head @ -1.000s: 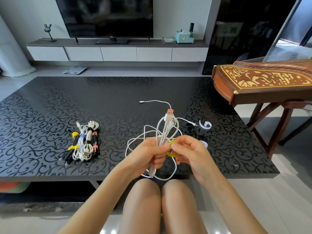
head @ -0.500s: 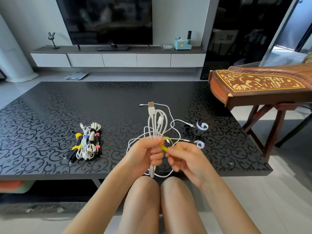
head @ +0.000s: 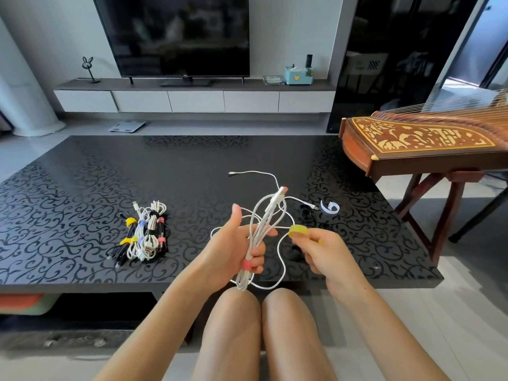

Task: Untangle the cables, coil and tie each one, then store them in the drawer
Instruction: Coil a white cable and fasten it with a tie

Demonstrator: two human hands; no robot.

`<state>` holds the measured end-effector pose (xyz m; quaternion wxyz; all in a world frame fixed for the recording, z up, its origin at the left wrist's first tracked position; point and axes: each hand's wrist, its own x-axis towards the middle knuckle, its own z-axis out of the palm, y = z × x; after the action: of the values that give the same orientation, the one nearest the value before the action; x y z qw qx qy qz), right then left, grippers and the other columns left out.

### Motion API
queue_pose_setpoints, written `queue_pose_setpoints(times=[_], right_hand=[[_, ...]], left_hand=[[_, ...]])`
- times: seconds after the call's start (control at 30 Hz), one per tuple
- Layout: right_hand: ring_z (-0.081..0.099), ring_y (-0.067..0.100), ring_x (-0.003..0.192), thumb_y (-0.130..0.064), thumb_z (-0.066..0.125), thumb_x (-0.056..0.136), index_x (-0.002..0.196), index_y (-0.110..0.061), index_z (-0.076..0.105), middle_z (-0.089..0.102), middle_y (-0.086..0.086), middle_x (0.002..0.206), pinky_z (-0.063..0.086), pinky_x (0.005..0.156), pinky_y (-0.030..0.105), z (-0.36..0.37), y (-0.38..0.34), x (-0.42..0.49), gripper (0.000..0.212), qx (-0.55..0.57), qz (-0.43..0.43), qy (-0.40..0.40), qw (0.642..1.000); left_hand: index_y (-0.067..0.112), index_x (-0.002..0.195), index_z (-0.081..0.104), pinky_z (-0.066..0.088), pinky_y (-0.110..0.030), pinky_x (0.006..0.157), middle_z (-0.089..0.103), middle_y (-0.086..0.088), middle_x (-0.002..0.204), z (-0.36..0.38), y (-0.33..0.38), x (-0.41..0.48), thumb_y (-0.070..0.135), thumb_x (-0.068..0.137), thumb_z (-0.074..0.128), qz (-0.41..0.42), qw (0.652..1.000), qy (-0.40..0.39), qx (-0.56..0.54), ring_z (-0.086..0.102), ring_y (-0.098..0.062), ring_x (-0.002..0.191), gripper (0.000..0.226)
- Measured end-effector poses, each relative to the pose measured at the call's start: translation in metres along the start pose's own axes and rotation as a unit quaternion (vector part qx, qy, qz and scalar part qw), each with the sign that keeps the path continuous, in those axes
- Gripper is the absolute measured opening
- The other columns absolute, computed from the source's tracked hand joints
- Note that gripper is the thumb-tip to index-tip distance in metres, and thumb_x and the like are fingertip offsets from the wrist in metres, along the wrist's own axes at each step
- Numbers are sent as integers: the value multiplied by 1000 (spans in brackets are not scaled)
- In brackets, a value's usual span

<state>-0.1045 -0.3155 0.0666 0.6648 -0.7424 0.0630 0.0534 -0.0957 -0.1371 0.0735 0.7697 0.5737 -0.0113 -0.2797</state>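
My left hand (head: 238, 247) grips a coiled white cable (head: 266, 224) above the near edge of the black table (head: 192, 166). A pink tie (head: 246, 264) wraps the coil low down, and its USB plug points up. My right hand (head: 320, 247) pinches a yellow strap (head: 299, 231) to the right of the coil, apart from it. A loose white cable (head: 255, 173) lies on the table behind and loops under my hands. A pile of tied cables (head: 145, 232) lies at the left.
A white-blue strap (head: 330, 207) and dark straps (head: 305, 213) lie on the table at the right. A wooden zither (head: 423, 144) on a stand is beyond the table's right edge. A TV console (head: 192, 99) lines the far wall.
My right hand has pulled the yellow strap away from the coil to the right. My left hand has turned the coil, showing a pink tie, with my thumb raised.
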Motion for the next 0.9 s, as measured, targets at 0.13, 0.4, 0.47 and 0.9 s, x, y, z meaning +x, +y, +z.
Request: queue_pose_setpoints(times=[0.13, 0.4, 0.47, 0.9], right_hand=[[21, 5, 34, -28, 76, 78, 49, -17, 44, 26, -10, 42, 19, 34, 14, -4, 6, 13, 44, 36, 29, 94, 994], [19, 5, 31, -6, 64, 84, 53, -16, 44, 29, -6, 40, 16, 32, 16, 30, 11, 30, 38, 144, 74, 104, 981], [19, 5, 32, -1, 58, 85, 56, -13, 47, 28, -7, 38, 17, 32, 17, 34, 12, 28, 33, 180, 80, 99, 975], [24, 6, 40, -8, 56, 91, 74, -8, 52, 32, -2, 50, 19, 35, 18, 31, 13, 16, 18, 193, 49, 41, 979]], left_hand=[[8, 66, 47, 41, -21, 45, 39, -1, 48, 9, -4, 7, 58, 97, 19, -9, 995, 79, 61, 37, -13, 40, 65], [21, 67, 58, 25, -19, 38, 40, 5, 46, 24, -10, 19, 56, 95, 37, -17, 986, 112, 121, 27, -8, 36, 50], [23, 73, 56, 23, -19, 37, 41, 5, 48, 24, -12, 20, 50, 96, 42, 34, 982, 134, 130, 29, -8, 36, 38], [21, 53, 64, 26, -15, 34, 37, 0, 46, 29, -8, 25, 44, 91, 56, 109, 957, 219, 157, 31, -9, 38, 45]])
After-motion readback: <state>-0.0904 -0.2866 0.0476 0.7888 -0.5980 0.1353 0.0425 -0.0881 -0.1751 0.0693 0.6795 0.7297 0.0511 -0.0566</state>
